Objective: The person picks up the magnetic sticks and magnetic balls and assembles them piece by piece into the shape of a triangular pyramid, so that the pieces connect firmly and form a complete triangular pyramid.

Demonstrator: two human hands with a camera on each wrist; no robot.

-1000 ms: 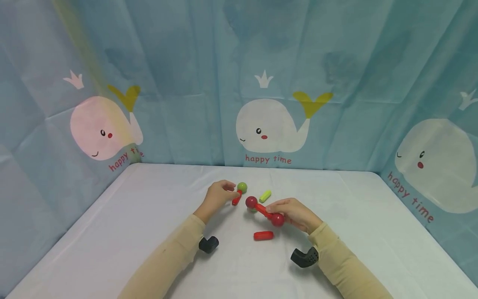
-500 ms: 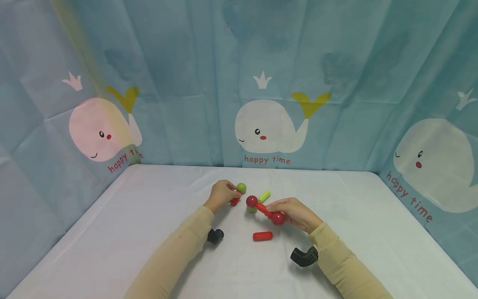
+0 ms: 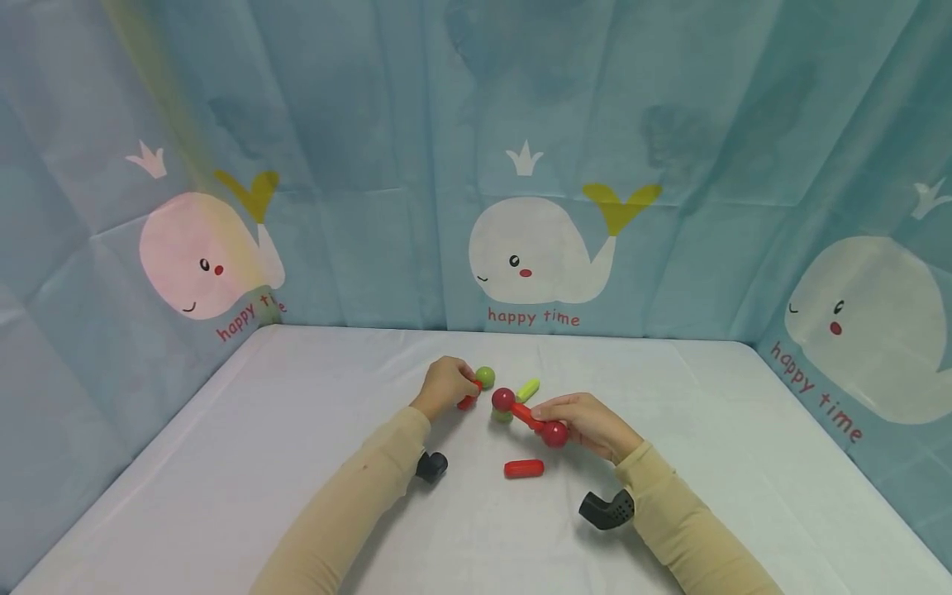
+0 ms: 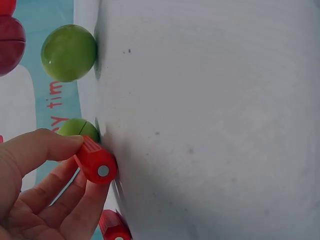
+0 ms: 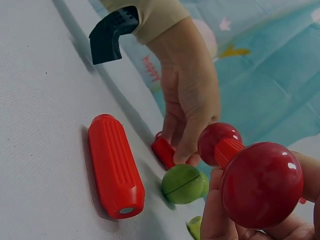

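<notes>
My left hand (image 3: 455, 388) pinches a short red stick (image 3: 468, 402) with a green ball (image 3: 485, 378) at its far end; the left wrist view shows the fingers (image 4: 47, 150) curled on that red stick (image 4: 95, 161). Just to the right, my right hand (image 3: 568, 416) grips a red dumbbell (image 3: 528, 417) made of a stick and two dark red balls, seen close in the right wrist view as the dumbbell (image 5: 250, 175). A second green ball (image 3: 502, 416) lies under its left end. A light green stick (image 3: 528, 389) lies behind.
A loose red stick (image 3: 524, 468) lies on the white tablecloth (image 3: 260, 446) in front of both hands, near the loose stick (image 5: 115, 165) in the right wrist view. Blue whale-print curtains (image 3: 521, 165) wall the table on three sides. Black wrist cameras (image 3: 608, 510) hang under the sleeves.
My left hand has shifted slightly right and nearer with the red stick and green ball, closing on the dumbbell. The right hand has stayed almost still.
</notes>
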